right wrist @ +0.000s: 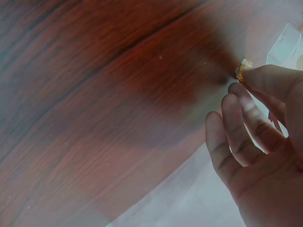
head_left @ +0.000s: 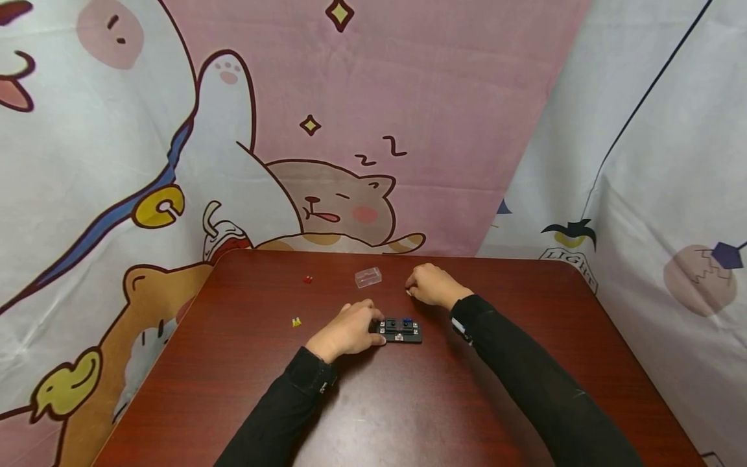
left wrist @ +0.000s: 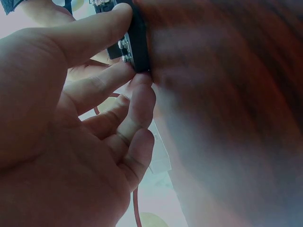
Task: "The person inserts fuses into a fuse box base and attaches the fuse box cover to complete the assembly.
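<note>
My left hand (head_left: 349, 329) grips the left end of a flat black base (head_left: 403, 329) on the table, thumb on its near side and fingers at its far side. Metal screws and a small blue part (head_left: 406, 320) show on top of the base. In the left wrist view, the end of the base (left wrist: 139, 42) sits between thumb and fingers. Farther back and to the right, my right hand (head_left: 433, 285) pinches a tiny orange-yellow piece (right wrist: 243, 69) with a whitish bit, between thumb and forefinger, low over the table. The piece is too small to identify.
A clear plastic box (head_left: 368, 277) stands near the table's back edge, between the hands. Small red pieces (head_left: 308, 279) lie left of it. Small yellow pieces (head_left: 296, 322) lie left of my left hand. A printed cloth (head_left: 455, 117) hangs behind the brown table (head_left: 443, 415).
</note>
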`<state>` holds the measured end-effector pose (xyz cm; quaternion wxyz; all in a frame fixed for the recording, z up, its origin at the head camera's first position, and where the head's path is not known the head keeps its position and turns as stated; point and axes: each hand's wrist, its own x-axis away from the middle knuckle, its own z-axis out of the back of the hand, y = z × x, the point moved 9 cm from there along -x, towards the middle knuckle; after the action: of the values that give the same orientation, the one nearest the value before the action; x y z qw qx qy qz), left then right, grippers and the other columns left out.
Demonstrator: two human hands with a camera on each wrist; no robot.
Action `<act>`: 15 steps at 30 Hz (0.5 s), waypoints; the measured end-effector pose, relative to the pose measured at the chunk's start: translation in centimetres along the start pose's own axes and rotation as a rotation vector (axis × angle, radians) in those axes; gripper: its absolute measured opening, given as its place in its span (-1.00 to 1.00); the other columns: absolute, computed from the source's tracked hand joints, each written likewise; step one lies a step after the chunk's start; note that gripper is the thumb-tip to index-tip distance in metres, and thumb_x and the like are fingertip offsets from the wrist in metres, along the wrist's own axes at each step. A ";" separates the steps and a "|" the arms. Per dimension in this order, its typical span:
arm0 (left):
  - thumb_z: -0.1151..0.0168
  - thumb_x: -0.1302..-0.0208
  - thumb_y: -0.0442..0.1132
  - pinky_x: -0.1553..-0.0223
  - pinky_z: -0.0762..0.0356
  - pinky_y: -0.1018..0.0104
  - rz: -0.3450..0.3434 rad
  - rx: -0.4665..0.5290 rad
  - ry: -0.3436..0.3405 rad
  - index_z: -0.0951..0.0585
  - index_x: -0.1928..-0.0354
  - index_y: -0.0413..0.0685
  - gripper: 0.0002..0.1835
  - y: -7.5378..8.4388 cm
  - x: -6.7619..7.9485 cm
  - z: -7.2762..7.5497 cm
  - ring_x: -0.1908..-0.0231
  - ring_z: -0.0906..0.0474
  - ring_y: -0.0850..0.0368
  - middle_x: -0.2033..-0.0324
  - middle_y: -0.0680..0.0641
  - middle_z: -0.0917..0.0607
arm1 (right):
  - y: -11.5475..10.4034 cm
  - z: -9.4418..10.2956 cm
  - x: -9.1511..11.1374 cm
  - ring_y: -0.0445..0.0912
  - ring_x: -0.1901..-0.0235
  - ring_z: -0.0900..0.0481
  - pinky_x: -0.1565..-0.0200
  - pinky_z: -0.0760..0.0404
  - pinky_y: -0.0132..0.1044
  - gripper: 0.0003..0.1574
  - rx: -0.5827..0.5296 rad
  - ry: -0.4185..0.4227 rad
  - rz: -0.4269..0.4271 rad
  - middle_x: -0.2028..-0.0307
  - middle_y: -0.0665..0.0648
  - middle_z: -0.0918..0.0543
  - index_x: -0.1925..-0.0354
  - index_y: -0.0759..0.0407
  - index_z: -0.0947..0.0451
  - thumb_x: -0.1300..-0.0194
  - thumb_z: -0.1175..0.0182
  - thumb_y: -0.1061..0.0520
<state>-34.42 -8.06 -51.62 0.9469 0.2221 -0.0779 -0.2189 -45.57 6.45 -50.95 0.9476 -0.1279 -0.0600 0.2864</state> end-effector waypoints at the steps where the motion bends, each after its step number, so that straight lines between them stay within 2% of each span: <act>1: -0.53 -0.22 0.03 -0.03 -0.38 0.10 -0.001 0.003 0.002 -0.76 -0.14 0.00 -0.52 0.0 0.0 0.0 0.10 -0.47 0.03 0.05 0.01 -0.64 | 0.0 0.0 0.0 0.06 -0.07 -0.71 -0.16 -0.66 0.08 -0.78 0.008 0.003 0.003 0.05 0.11 -0.84 0.06 0.10 -0.85 -0.40 -0.34 0.13; 10: -0.53 -0.23 0.03 -0.06 -0.40 0.10 0.009 -0.018 -0.001 -0.76 -0.15 0.04 -0.52 -0.1 -0.1 0.0 0.07 -0.48 0.02 0.04 0.04 -0.63 | 0.3 0.1 0.1 0.04 0.00 -0.72 -0.07 -0.70 0.04 -0.79 0.030 0.030 0.004 0.05 0.13 -0.83 0.10 0.11 -0.85 -0.38 -0.36 0.09; 15: -0.53 -0.22 0.04 -0.06 -0.39 0.10 0.002 -0.016 0.000 -0.76 -0.15 0.04 -0.52 -0.1 0.0 0.0 0.08 -0.48 0.03 0.03 0.04 -0.64 | 0.9 0.0 0.3 0.03 0.07 -0.66 -0.03 -0.67 0.02 -0.82 -0.017 0.013 -0.052 0.10 0.11 -0.78 0.14 0.08 -0.82 -0.38 -0.37 0.05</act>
<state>-34.48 -8.11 -51.67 0.9489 0.2144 -0.0761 -0.2186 -45.78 7.36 -51.16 0.9540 -0.1362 -0.0595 0.2604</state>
